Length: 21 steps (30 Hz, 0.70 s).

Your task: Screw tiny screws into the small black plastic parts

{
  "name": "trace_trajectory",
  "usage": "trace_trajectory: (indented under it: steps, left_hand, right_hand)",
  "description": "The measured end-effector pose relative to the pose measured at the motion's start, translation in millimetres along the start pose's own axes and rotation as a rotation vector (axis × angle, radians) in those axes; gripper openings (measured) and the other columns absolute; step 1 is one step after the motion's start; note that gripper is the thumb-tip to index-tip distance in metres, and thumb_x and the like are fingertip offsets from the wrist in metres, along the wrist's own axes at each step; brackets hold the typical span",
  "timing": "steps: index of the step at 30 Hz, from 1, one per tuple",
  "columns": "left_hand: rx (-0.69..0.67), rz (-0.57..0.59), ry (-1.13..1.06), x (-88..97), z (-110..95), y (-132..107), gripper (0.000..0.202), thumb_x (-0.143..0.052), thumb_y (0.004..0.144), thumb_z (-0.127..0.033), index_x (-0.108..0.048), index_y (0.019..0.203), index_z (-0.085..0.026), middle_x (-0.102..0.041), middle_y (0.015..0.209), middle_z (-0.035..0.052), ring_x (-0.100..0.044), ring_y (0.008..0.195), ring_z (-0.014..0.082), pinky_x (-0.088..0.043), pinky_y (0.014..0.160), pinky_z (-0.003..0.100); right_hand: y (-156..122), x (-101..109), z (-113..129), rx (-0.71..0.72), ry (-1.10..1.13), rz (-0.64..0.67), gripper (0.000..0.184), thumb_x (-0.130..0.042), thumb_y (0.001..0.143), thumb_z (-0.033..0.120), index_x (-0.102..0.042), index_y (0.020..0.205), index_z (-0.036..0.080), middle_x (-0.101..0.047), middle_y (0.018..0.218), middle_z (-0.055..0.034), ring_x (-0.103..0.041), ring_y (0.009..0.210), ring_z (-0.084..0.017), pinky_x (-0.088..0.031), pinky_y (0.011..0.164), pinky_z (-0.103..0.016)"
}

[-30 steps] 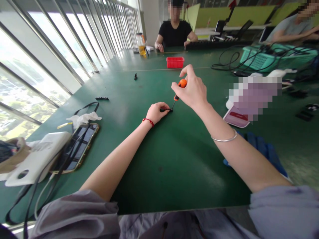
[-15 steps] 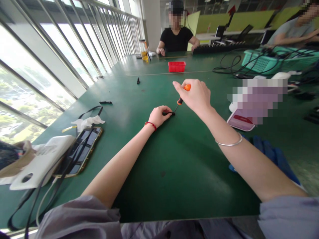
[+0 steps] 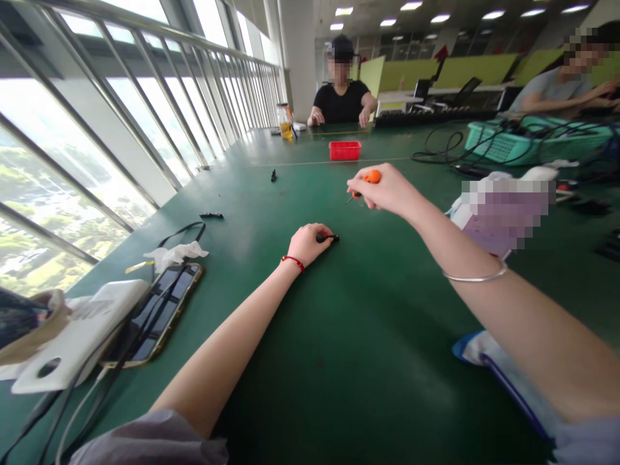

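My left hand [image 3: 310,245] rests on the green table [image 3: 310,361], its thumb and fingers pinching a small black part [image 3: 335,238]. Most of that part is covered by the fingers, so I cannot make out its kind. Up and to the right, my right hand [image 3: 382,187] is closed round a screwdriver [image 3: 372,176] with an orange and black handle. The screwdriver's thin shaft points down and to the left, apart from the black part. Farther off lie a small black piece [image 3: 274,175] and a longer black strip [image 3: 212,216].
A red basket [image 3: 345,151] stands ahead; a teal basket [image 3: 504,145] with black cables is at the far right. On my left lie a phone [image 3: 167,310], a white panel [image 3: 87,329] and tissue [image 3: 179,255]. A person [image 3: 341,97] sits opposite, another [image 3: 552,93] at right.
My right hand has moved right and lifted the screwdriver's tip off the black part, tilting the tool flatter. My left hand keeps its pinch. The camera view has tipped up slightly.
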<state>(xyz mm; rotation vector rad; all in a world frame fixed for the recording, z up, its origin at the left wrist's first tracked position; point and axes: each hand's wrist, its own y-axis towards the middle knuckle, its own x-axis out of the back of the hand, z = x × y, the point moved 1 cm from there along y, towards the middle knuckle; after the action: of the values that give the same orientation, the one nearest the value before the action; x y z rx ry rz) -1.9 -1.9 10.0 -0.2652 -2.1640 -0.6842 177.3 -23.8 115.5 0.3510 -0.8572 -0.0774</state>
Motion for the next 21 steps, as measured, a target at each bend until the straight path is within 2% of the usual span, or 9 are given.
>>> trace_trajectory:
  steps: [2, 6, 9, 17, 21]
  left_hand:
    - [0.004, -0.013, 0.008, 2.3, 1, -1, 0.014, -0.058, 0.074, -0.027, -0.069, 0.082, -0.020, -0.071, 0.084, 0.0010, -0.063, 0.080, 0.0172, -0.049, 0.075, 0.029]
    - [0.008, -0.017, -0.020, 3.5, 2, 0, 0.014, -0.059, 0.074, -0.027, -0.069, 0.082, -0.021, -0.071, 0.085, -0.0006, -0.063, 0.083, 0.0170, -0.048, 0.078, 0.029]
    - [-0.001, -0.014, -0.005, 3.7, 0, 0, 0.013, -0.059, 0.074, -0.026, -0.069, 0.082, -0.022, -0.071, 0.085, -0.0013, -0.062, 0.085, 0.0173, -0.047, 0.080, 0.029]
    - [-0.073, -0.002, -0.017, 1.6, 0, 1, 0.013, -0.059, 0.075, -0.025, -0.069, 0.082, -0.022, -0.070, 0.084, -0.0011, -0.060, 0.084, 0.0162, -0.047, 0.080, 0.029]
    - [-0.053, 0.007, -0.031, 0.4, 0, 1, 0.013, -0.060, 0.074, -0.027, -0.070, 0.081, -0.022, -0.070, 0.084, -0.0011, -0.060, 0.084, 0.0165, -0.048, 0.080, 0.029]
  right_hand:
    - [-10, -14, -11, 0.071, -0.062, -0.096, 0.016, -0.056, 0.074, 0.035, -0.062, 0.076, 0.021, -0.065, 0.074, -0.0008, -0.057, 0.064, -0.014, -0.040, 0.060, -0.026]
    - [-36, -57, -42, 0.176, -0.100, 0.029, 0.022, -0.059, 0.075, 0.041, -0.060, 0.088, 0.023, -0.064, 0.092, -0.0022, -0.058, 0.077, -0.017, -0.042, 0.064, -0.026]
    - [-45, -75, -59, 0.184, -0.199, 0.066, 0.026, -0.061, 0.075, 0.043, -0.060, 0.094, 0.025, -0.061, 0.094, -0.0020, -0.058, 0.078, -0.017, -0.040, 0.061, -0.026]
    - [-40, -79, -64, 0.189, -0.215, 0.046, 0.013, -0.059, 0.079, 0.032, -0.061, 0.091, 0.026, -0.062, 0.090, 0.0006, -0.058, 0.078, -0.015, -0.039, 0.060, -0.023]
    - [-42, -79, -64, 0.222, -0.214, 0.052, 0.013, -0.057, 0.080, 0.029, -0.062, 0.091, 0.026, -0.062, 0.091, -0.0003, -0.058, 0.077, -0.015, -0.039, 0.059, -0.024]
